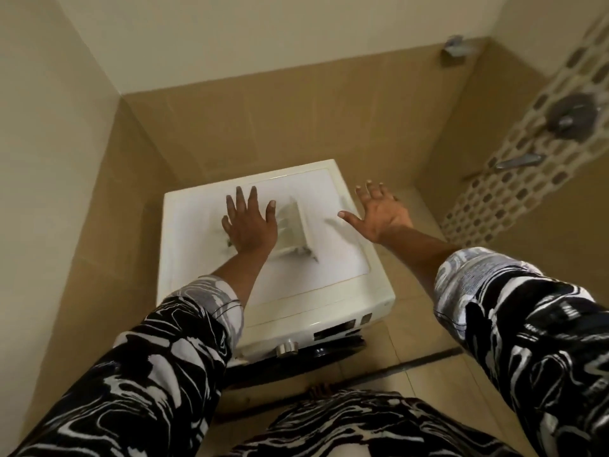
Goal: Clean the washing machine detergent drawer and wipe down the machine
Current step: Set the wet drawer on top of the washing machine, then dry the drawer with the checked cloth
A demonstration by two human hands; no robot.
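Note:
A white front-loading washing machine [329, 285] stands in the corner, seen from above. The pale detergent drawer [295, 229] lies on its top, blurred by motion. My left hand [248, 222] is spread open, palm down, just left of the drawer, its thumb close to the drawer's edge. My right hand [379, 214] hovers open over the machine's right edge, palm turned inward, apart from the drawer. Neither hand holds anything. The control dial [286, 347] and the dark drawer slot [334, 331] show on the front panel.
Beige tiled walls close in behind and to the left of the machine. On the right wall are a round shower valve [571, 115] and a metal spout [517, 160]. A dark floor drain strip [412, 366] runs beside the machine's front.

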